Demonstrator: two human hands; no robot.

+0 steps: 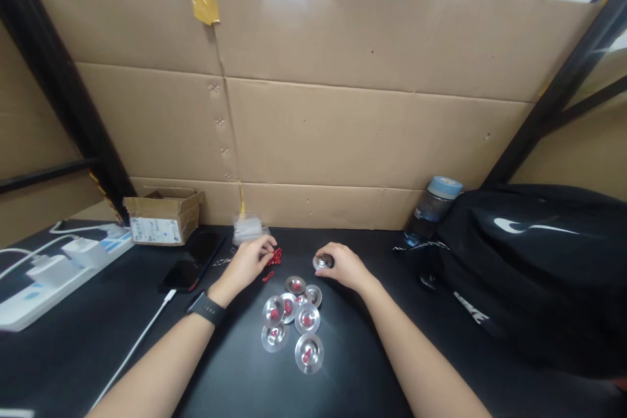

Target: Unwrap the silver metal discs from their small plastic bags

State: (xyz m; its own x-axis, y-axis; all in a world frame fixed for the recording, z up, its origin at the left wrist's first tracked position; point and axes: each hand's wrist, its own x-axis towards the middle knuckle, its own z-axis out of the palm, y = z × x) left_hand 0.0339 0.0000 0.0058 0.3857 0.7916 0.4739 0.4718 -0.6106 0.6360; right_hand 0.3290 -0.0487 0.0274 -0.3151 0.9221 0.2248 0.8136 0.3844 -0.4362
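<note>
My left hand (253, 258) is at a small pile of red cord loops (277, 257), its thumb and fingertips pinched together on the red cord. One loose red loop (268, 276) lies just below the pile. To the right, my right hand (347, 266) holds a small round silver metal dish (322, 262) by its edge, between thumb and fingers. Between my forearms lies a cluster of several similar shiny round dishes (307, 319), some overlapping. Most have a small red piece at their centre. One dish (309, 354) sits nearest to me.
Behind the left hand is a clear plastic bag (248, 228). At left are a phone (193, 262), an open cardboard box (164, 217) and a power strip (63, 274) with cables. A bottle (432, 210) and a black backpack (533, 274) stand at right. Cardboard (372, 130) walls the back.
</note>
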